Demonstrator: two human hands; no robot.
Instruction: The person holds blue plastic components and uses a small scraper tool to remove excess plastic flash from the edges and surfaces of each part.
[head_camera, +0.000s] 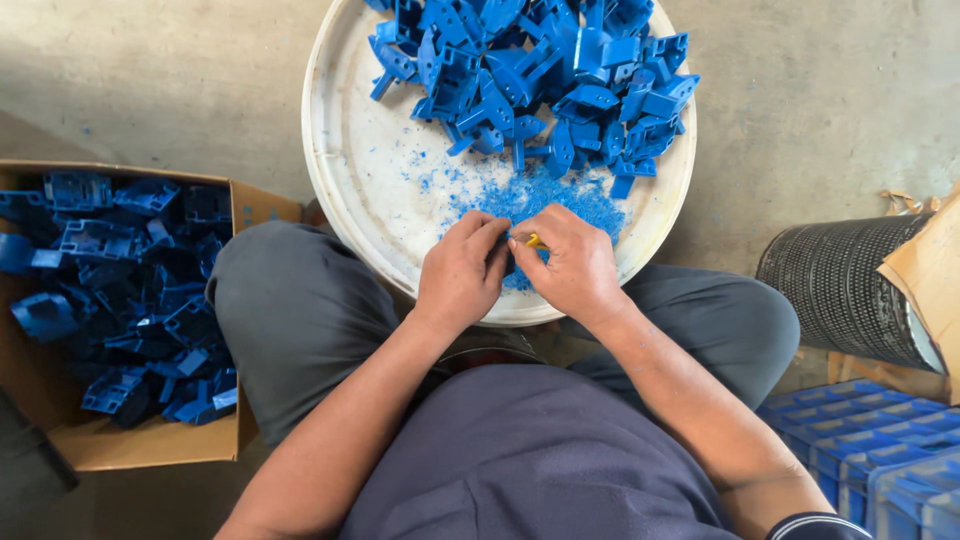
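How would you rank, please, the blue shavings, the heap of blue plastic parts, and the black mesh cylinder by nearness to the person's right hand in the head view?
From the right hand:
1. Blue shavings, on the white tray just beyond the fingers.
2. Heap of blue plastic parts, further up the tray.
3. Black mesh cylinder, off to the right on the floor.

You are working in soft daylight with no hard shadows, and the white tray and the grey floor look bright and even. The open cardboard box on your left is dark inside, so the blue parts in it are hard to see. Your picture is sharp in the middle, and there is no glare.
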